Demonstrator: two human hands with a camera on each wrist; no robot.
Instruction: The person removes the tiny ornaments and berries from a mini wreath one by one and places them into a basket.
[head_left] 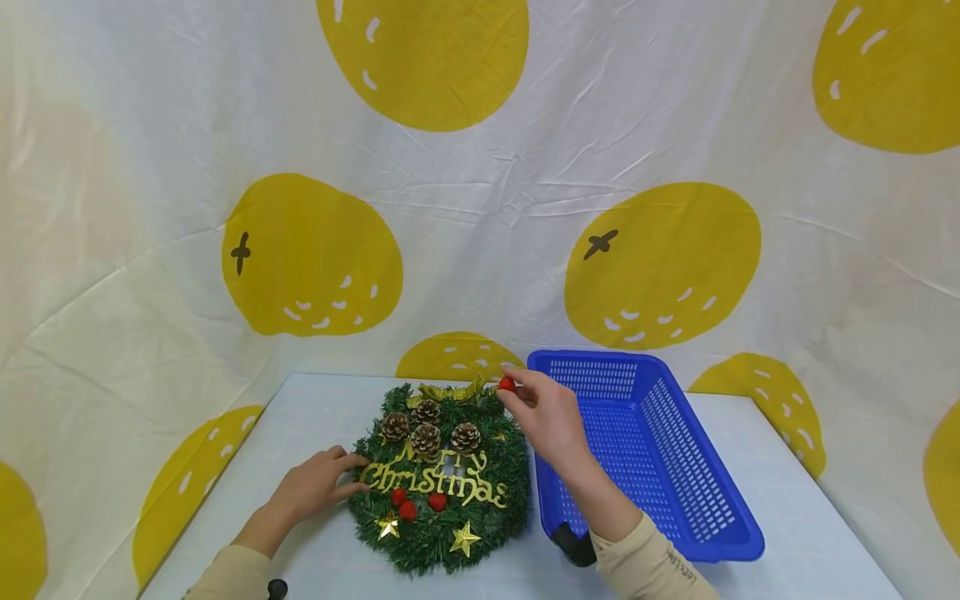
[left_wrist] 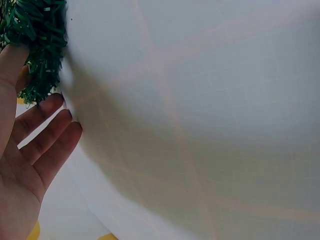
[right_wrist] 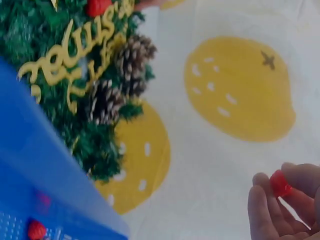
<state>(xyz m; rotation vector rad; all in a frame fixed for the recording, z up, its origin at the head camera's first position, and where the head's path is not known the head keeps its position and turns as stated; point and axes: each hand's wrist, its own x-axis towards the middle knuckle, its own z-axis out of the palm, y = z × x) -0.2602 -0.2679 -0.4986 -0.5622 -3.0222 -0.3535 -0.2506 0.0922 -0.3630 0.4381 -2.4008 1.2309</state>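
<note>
A green Christmas wreath [head_left: 491,517] lies on the table, bearing gold "Merry Christmas" lettering [head_left: 427,482], several pinecones [head_left: 426,439], red berries [head_left: 437,502], gold stars [head_left: 465,539] and a gold ribbon [head_left: 450,392]. At its left edge my left hand [head_left: 318,482] touches the greenery, its fingers extended and spread; the left wrist view shows the thumb against the tinsel [left_wrist: 47,45]. Above the wreath's upper right edge my right hand [head_left: 546,412] pinches a small red berry [right_wrist: 280,183] between thumb and fingertips.
A blue plastic basket [head_left: 701,450] with slotted walls stands right of the wreath, under my right forearm. Inside it, the right wrist view shows a red berry [right_wrist: 36,229]. A white cloth with yellow fruit prints [head_left: 480,175] hangs behind the table [head_left: 315,408].
</note>
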